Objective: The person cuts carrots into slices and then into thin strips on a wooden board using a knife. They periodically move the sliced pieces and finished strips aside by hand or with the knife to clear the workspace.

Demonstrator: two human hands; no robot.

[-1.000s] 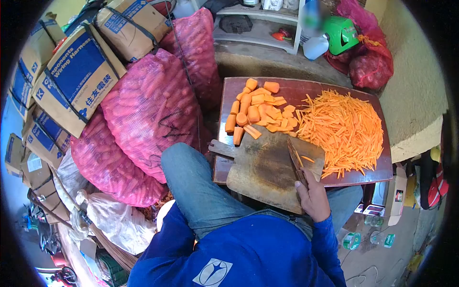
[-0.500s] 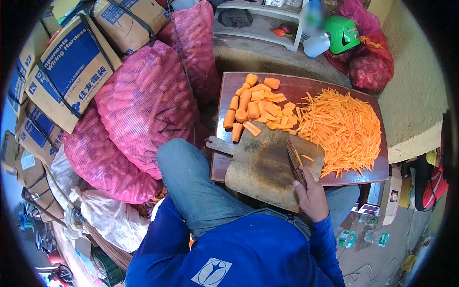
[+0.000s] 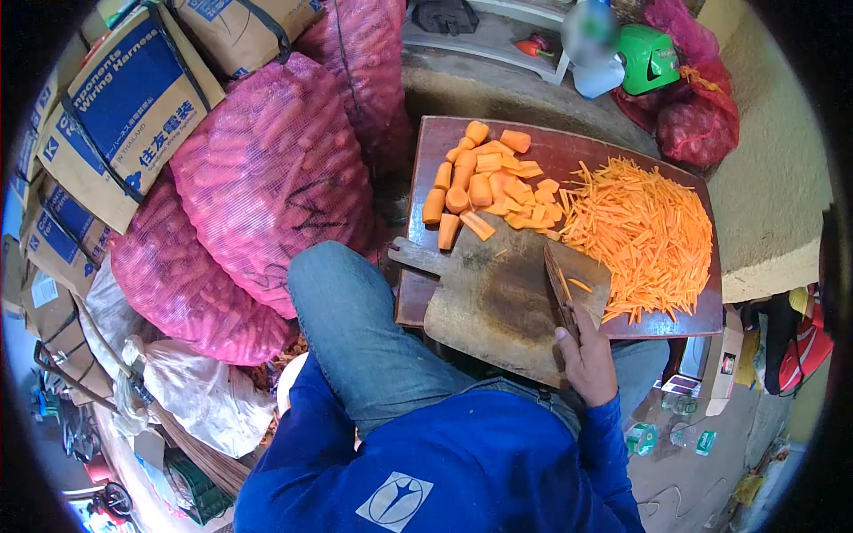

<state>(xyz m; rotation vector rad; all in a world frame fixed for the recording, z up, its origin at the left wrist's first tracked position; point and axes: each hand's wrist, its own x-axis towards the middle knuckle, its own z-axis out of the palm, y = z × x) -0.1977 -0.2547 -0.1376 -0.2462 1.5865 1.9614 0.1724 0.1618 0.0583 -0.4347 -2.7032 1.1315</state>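
My right hand (image 3: 588,357) is closed round the handle of a knife (image 3: 558,280), whose blade rests over the right part of a wooden cutting board (image 3: 480,315). A few thin carrot strips (image 3: 579,285) lie beside the blade. Past the board's far edge are peeled carrot chunks (image 3: 480,188) and flat slices (image 3: 520,202). To their right is a large heap of shredded carrot (image 3: 644,240). My left hand is out of view; its blue sleeve (image 3: 315,417) hangs down beside my leg.
The board overlaps a dark red table (image 3: 577,151). Pink mesh sacks of carrots (image 3: 275,169) and strapped cardboard boxes (image 3: 133,111) stand at the left. A shelf (image 3: 498,44), a green container (image 3: 647,59) and a red mesh bag (image 3: 697,124) are beyond; plastic bottles (image 3: 641,439) lie at lower right.
The view has shifted slightly, so the table and sacks sit a little differently in frame. My right hand keeps its hold on the knife over the board.
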